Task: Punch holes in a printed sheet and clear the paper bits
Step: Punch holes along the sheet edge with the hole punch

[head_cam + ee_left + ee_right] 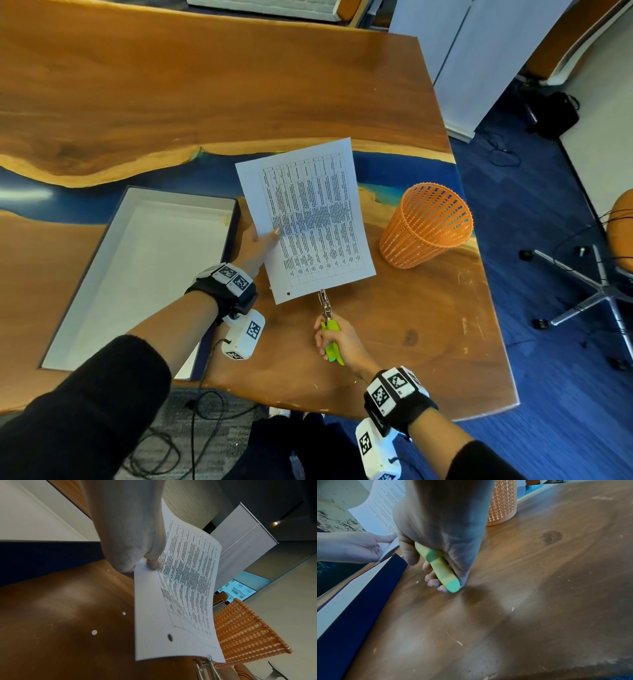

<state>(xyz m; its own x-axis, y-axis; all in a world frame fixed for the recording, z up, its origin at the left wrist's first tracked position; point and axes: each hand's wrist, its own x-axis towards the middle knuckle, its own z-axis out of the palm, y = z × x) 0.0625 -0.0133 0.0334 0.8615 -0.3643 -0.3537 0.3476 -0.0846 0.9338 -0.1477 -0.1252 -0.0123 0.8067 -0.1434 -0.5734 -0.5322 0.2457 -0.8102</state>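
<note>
The printed sheet (305, 219) is held up off the worktop (411, 325), between the white tray (144, 274) and the orange basket (426, 226), and carries a dense table of small text in rows and columns, too fine to read in any view. One round hole (288, 293) sits near its lower left corner. The left hand (255, 248) pinches the sheet's left edge, thumb on the printed face and the fingers behind it. At the sheet's bottom edge the metal head of the hole punch (327, 322) meets the paper, and the right hand (337, 342) has its grip wrapped around the punch's green handles, squeezing them close together. The left wrist view shows what the head view does not: two small white paper bits (94, 632) lying on the brown wood below the sheet, apart from each other, and the sheet curving as it hangs. The right wrist view shows the green handles from beneath, with the fingertips curled round them just above the wood, and the navy outer wall of the tray to the left. The basket stands upright on the worktop to the right of the sheet, well apart from the tray. Black-and-white square code markers sit on both wrist bands (231, 277), with no readable words.
</note>
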